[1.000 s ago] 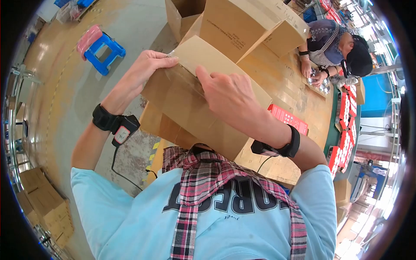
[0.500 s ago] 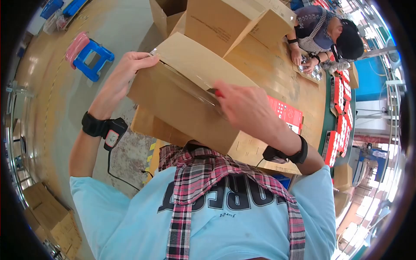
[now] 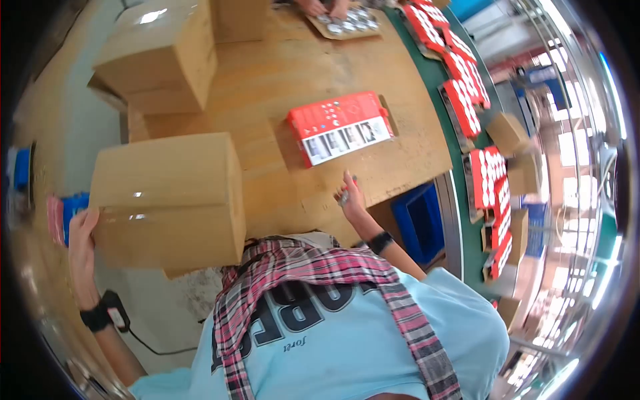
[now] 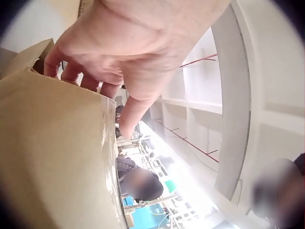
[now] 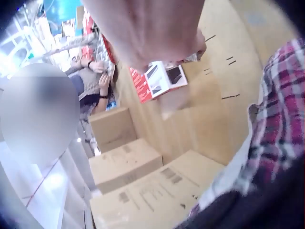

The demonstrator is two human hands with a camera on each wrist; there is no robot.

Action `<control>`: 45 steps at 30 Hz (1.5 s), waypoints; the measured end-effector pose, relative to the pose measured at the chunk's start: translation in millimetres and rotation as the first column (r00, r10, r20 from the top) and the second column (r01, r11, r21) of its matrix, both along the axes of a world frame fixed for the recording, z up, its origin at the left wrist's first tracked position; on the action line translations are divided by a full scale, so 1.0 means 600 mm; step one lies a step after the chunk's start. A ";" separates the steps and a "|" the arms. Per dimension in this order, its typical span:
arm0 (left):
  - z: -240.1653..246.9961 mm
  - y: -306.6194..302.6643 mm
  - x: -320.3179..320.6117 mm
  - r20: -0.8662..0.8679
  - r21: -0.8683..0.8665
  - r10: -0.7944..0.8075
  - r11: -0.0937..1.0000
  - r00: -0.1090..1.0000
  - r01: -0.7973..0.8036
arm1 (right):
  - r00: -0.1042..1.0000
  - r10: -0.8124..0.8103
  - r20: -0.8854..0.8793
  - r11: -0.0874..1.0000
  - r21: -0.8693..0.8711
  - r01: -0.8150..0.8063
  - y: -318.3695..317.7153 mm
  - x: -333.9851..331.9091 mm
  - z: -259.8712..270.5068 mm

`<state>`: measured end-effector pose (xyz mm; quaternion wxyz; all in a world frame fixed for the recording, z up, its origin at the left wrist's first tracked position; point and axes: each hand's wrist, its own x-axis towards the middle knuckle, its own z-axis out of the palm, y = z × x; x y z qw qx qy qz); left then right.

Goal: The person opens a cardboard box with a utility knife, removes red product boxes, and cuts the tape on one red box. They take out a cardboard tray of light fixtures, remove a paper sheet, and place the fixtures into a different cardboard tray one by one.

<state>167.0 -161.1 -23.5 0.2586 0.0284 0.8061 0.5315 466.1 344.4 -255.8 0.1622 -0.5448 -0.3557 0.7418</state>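
Two hands, held well apart. The left hand [image 3: 82,239] grips the left edge of one taped cardboard carton [image 3: 167,200], fingers over one side and thumb on the other. The carton is in front of the person, at the near left of a wooden table [image 3: 267,87]. The right hand [image 3: 355,201] is curled round one small object [image 3: 345,198], perhaps a cutter, though blur makes it hard to tell. Beyond that hand lies one red-and-white box [image 3: 343,130]. Two more cartons [image 3: 157,60] stand past the first. One blue bin [image 3: 420,223] sits below the table's right edge.
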 end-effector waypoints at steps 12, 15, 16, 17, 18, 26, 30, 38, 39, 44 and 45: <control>0.027 0.043 0.029 -0.080 -0.054 0.128 0.990 0.989 -0.133 | 0.957 0.271 0.099 0.849 0.443 -0.286 0.267 -0.239 -0.164; 0.048 0.046 0.028 0.061 -0.101 0.023 0.995 0.998 -0.017 | 0.722 0.497 0.481 -0.277 0.876 -0.394 0.389 -0.259 -0.186; 0.084 0.096 0.050 0.046 -0.156 0.109 0.983 0.993 -0.101 | 0.709 0.648 0.280 0.087 0.897 -0.433 0.427 -0.284 -0.238; 0.081 0.097 0.048 0.073 -0.153 0.137 0.980 0.988 -0.124 | 0.817 0.554 -0.158 0.761 0.493 -0.421 0.389 -0.321 -0.187; 0.070 0.092 0.047 0.095 -0.137 0.153 0.981 0.984 -0.139 | 0.923 0.181 -0.339 0.925 -0.260 -0.277 0.369 -0.346 -0.094; 0.077 0.102 0.056 0.112 -0.099 0.113 0.990 0.987 -0.102 | 0.261 0.959 0.108 -0.014 0.941 -0.337 -0.122 -0.369 0.421; 0.076 0.101 0.061 0.043 -0.049 0.097 0.994 0.994 -0.095 | 0.096 0.929 0.356 -0.367 0.918 0.150 -0.278 -0.420 0.396; 0.080 0.088 0.071 -0.079 0.015 0.009 1.000 0.997 -0.008 | 0.213 0.820 0.532 -0.555 0.829 0.069 -0.305 -0.436 0.366; 0.083 0.089 0.067 -0.085 0.021 -0.001 1.000 0.996 0.003 | 0.193 0.832 0.520 -0.542 0.837 0.080 -0.306 -0.437 0.368; 0.142 0.151 0.030 -0.027 -0.419 -0.427 0.826 0.904 0.378 | 0.171 0.867 0.469 -0.492 0.859 0.143 -0.306 -0.438 0.364; 0.149 0.179 0.028 0.012 -0.586 -0.552 0.672 0.834 0.453 | 0.179 0.863 0.473 -0.499 0.853 0.152 -0.305 -0.439 0.362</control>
